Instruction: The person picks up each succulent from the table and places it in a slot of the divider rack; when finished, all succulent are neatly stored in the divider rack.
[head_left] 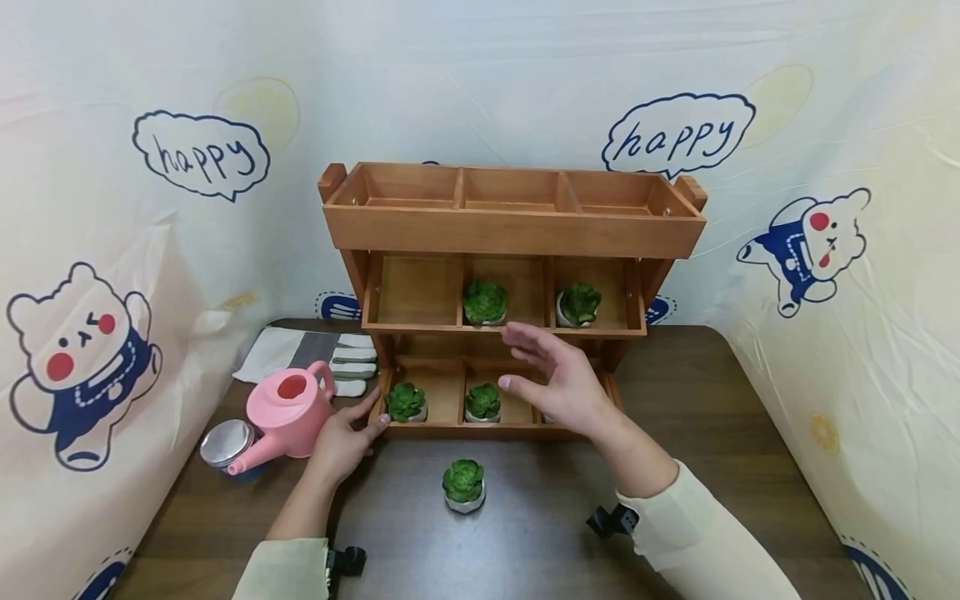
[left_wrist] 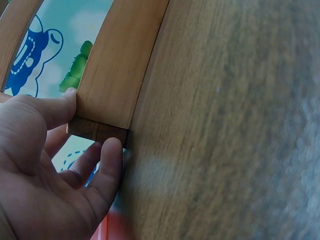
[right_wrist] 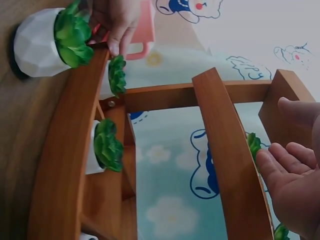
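Note:
A three-tier wooden planter shelf (head_left: pixel 517 233) stands on the table, each tier split into three compartments. My left hand (head_left: pixel 343 442) holds the left front corner of its bottom tier, the thumb on the front board (left_wrist: pixel 112 70) and fingers at its end. My right hand (head_left: pixel 562 379), fingers extended and thumb apart, is in front of the middle tier and holds nothing. Near its fingertips, a potted succulent (head_left: pixel 484 302) sits in the middle compartment; another succulent (head_left: pixel 578 304) sits to the right. The bottom tier bears a left succulent (head_left: pixel 406 402), a middle succulent (head_left: pixel 482 402) and a white pot mostly hidden by my right arm.
One more potted succulent (head_left: pixel 463 485) stands on the table (head_left: pixel 525 550) before the shelf. Left of the shelf are a pink watering can (head_left: pixel 281 412), a silver-lidded tin (head_left: pixel 227 442) and grey-and-white gloves (head_left: pixel 288 354). A printed curtain (head_left: pixel 480 83) surrounds the table.

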